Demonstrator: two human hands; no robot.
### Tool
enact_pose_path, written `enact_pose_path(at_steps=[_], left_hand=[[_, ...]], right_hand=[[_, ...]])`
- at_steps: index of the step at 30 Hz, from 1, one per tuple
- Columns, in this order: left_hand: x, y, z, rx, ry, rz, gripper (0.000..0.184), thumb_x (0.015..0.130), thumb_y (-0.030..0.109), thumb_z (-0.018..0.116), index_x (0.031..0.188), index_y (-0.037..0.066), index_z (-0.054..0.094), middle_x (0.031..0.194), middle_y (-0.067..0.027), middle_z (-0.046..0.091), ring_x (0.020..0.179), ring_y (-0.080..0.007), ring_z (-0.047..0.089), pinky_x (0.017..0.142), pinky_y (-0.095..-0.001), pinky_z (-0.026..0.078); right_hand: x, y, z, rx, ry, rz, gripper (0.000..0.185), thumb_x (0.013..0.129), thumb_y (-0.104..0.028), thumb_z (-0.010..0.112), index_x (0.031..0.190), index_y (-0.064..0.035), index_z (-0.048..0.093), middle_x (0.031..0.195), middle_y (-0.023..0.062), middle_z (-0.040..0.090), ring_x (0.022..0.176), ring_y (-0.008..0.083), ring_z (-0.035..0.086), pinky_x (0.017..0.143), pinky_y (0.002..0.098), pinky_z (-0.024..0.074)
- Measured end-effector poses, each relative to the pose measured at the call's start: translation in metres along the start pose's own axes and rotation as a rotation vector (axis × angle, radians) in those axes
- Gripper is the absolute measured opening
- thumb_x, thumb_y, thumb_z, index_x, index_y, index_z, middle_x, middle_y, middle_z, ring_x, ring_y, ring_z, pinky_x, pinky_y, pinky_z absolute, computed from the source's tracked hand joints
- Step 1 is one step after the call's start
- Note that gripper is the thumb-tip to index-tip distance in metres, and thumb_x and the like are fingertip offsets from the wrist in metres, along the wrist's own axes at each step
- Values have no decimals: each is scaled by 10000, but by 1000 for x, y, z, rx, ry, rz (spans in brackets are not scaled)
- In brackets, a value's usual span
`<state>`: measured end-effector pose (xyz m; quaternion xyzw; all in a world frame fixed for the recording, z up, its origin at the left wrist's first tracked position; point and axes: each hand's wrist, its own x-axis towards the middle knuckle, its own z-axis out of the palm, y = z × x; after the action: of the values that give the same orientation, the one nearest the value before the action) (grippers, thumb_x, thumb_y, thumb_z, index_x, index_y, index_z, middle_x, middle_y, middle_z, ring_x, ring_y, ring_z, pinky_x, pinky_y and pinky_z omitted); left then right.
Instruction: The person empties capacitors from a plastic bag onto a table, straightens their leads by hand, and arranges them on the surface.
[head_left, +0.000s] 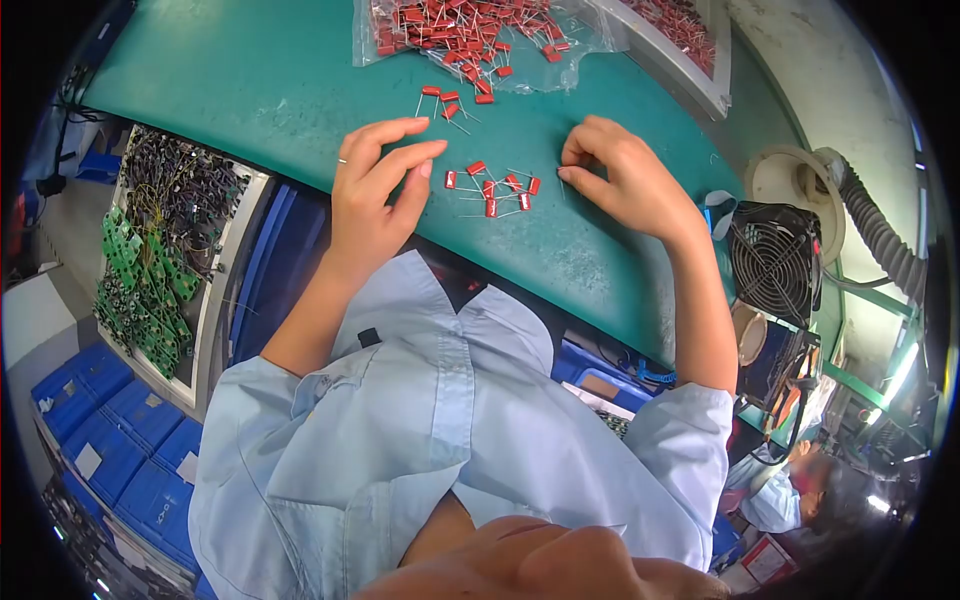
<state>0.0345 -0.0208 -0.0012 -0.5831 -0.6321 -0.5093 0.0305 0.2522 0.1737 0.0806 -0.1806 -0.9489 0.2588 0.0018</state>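
The green tabletop (pixel 560 265) slopes across the view, and a fan (pixel 775 255) stands near the right forearm; a wide elbow swing could knock it. The clear plastic bag (pixel 578 72) lies open-mouthed at the far side, heaped with red film capacitors, so a tug on its loose film might spill more toward the few capacitors (pixel 450 110) just outside. The hands are apart: the left hand (pixel 370 205) is open, thumb and fingertips separated and seemingly empty, while the right hand (pixel 630 185) is curled, a thin wire (pixel 562 187) showing at its fingertips; whether it is pinched there, I cannot tell. Between and slightly below the fingertips lies a loose group of capacitors (pixel 491 208), their leads crossing. Lifting one could drag its neighbours along, and a careless thumb or sleeve could bend the fine leads or mix this group with those by the bag.
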Motion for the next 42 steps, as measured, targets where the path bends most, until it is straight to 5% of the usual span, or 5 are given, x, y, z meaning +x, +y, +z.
enact_pose_path(at_steps=[9, 22, 25, 32, 42], left_hand=[[-1, -2, -5, -29, -78, -76, 202, 932, 17, 653, 1100, 47, 761, 1278, -105, 651, 1160, -246, 600, 956, -346, 501], [-4, -4, -2, -23, -72, -91, 207, 929, -13, 656, 1104, 29, 759, 1287, -124, 640, 1174, -250, 613, 1008, -356, 505], [-4, -9, 2, -43, -11, -69, 207, 874, 33, 695, 1051, 93, 784, 1237, -73, 681, 1086, -244, 598, 918, -343, 484], [-4, -8, 6, -45, -1, -70, 217, 867, 18, 698, 1051, 90, 787, 1234, -75, 685, 1078, -242, 599, 907, -338, 491], [-5, -11, 5, -65, 3, -69, 208, 875, 26, 700, 1051, 93, 787, 1232, -68, 690, 1075, -237, 604, 894, -334, 497]], right_hand=[[-53, 12, -1, 569, 242, 457, 172, 920, -94, 713, 1033, 35, 724, 833, 25, 706, 767, 79, 621, 713, 257, 511], [-52, 10, 4, 211, 226, 376, 138, 884, -97, 710, 879, 32, 663, 791, 97, 653, 655, 151, 552, 614, 328, 448], [-49, 9, 6, 219, 198, 401, 141, 889, -92, 698, 862, 32, 636, 793, 110, 645, 650, 178, 551, 619, 343, 451], [-50, -5, 28, -64, 386, 237, 78, 877, -28, 637, 864, 23, 580, 844, 193, 620, 854, 391, 611, 747, 477, 497], [-55, -8, 27, 8, 397, 303, 77, 887, -30, 657, 887, 33, 613, 853, 189, 650, 862, 389, 635, 749, 462, 508]])
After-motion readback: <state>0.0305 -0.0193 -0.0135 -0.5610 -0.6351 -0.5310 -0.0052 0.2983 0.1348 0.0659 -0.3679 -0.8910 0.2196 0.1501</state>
